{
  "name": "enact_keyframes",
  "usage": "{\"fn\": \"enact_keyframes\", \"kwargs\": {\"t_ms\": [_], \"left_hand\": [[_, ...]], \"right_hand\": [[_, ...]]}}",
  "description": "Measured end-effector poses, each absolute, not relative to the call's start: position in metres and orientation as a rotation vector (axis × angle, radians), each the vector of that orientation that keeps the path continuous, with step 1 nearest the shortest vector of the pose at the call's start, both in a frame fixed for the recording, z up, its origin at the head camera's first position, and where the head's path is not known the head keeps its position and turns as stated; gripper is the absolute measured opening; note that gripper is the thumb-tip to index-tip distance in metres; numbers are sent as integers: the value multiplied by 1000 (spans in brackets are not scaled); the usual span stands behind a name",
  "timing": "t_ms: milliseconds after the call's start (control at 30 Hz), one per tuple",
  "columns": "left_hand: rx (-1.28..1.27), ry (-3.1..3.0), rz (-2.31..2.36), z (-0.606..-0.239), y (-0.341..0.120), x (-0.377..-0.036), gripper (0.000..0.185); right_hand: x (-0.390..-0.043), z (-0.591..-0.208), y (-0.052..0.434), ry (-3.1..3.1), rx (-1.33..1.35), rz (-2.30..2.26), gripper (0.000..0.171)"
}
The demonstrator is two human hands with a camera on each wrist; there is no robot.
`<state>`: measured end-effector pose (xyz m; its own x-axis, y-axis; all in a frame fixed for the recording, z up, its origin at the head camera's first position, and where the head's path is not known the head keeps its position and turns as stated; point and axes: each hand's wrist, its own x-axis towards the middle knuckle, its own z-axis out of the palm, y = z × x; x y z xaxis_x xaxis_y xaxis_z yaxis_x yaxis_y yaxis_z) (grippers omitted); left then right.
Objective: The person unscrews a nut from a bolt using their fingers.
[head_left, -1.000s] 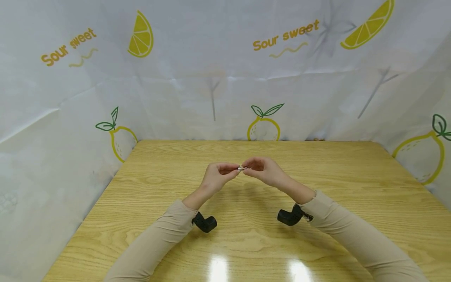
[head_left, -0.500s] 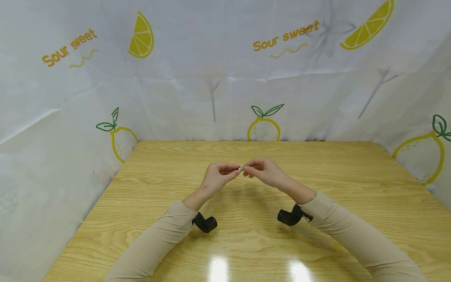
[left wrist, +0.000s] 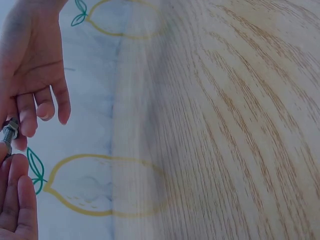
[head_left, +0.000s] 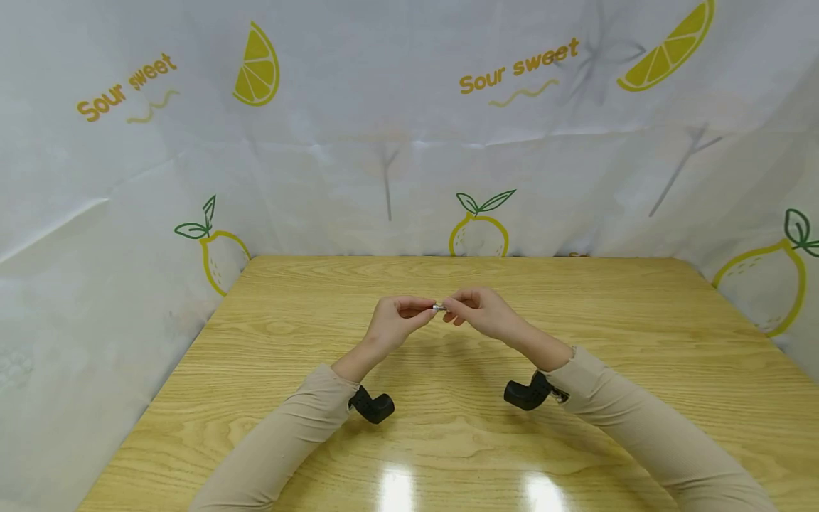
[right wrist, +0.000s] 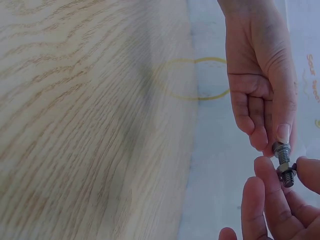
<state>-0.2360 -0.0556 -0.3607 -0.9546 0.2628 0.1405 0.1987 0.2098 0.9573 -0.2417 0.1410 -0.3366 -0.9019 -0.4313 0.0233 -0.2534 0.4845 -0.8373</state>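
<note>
A short metal bolt [right wrist: 284,154] with a nut [right wrist: 285,169] on its threads is held above the table. In the head view, my left hand [head_left: 392,323] pinches the bolt's head between thumb and fingertips; the right wrist view shows this from below. From the other side, my right hand [head_left: 485,313] has thumb and index finger around the nut, near the threaded end. Its other fingers are spread loosely below. In the left wrist view the nut [left wrist: 11,126] lies close to the right hand's fingers. The bolt's head is partly covered by the left fingertips.
Beneath both hands is a wood-grain table [head_left: 448,441]. A white curtain [head_left: 352,85] printed with lemons hangs behind it and along the sides. Black camera mounts [head_left: 373,407] stick out from both wrists, above the tabletop.
The right thumb and fingers, spread apart one second ago with more of the bolt showing, have come together around the nut. The left hand stays in place.
</note>
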Motion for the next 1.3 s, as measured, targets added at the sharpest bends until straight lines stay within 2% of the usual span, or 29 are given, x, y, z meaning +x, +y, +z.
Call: {"fn": "enact_keyframes", "kwargs": {"t_ms": [233, 400, 967, 1300], "left_hand": [[438, 2398, 1901, -361, -56, -236, 23], [436, 2392, 1901, -360, -56, -236, 24], [444, 2394, 1898, -360, -57, -237, 24], [438, 2397, 1891, -361, -57, -238, 26]], "right_hand": [[-241, -338, 142, 2547, -611, -1428, 30], [-241, -338, 142, 2541, -644, -1451, 34], [-241, -338, 145, 2531, -675, -1468, 31], [-241, -339, 145, 2529, -606, -1463, 29]]}}
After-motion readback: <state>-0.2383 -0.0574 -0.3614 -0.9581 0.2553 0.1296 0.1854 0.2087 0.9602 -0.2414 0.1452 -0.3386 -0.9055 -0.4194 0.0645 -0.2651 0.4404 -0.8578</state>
